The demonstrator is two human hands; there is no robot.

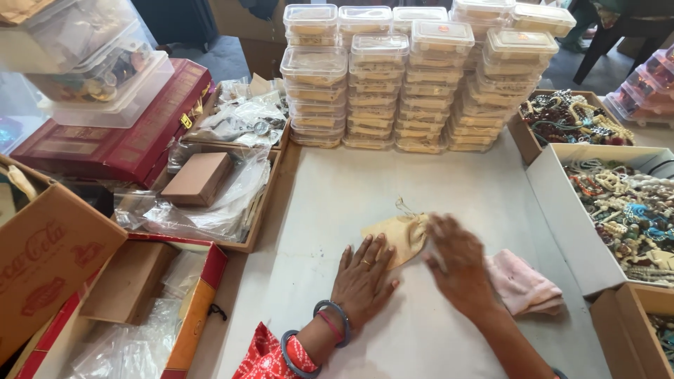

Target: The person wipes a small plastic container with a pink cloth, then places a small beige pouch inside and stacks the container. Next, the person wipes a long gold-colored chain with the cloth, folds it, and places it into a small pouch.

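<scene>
Hands working on a white bench (365, 182), left hand (363, 278) lying flat, fingers spread, pressing a small beige cloth pouch (399, 234), right hand (458, 265) motion-blurred over the pouch's right edge, finger grip impossible to tell, pink pouch (523, 283) partly hiding behind it, stacked clear lidded boxes (414, 84) standing beyond.

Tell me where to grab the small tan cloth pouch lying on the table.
Take the tan pouch at its gathered drawstring end, probably coming from the far side: it lies flat, the left hand rests on its near edge, the right hand on its right.
</scene>
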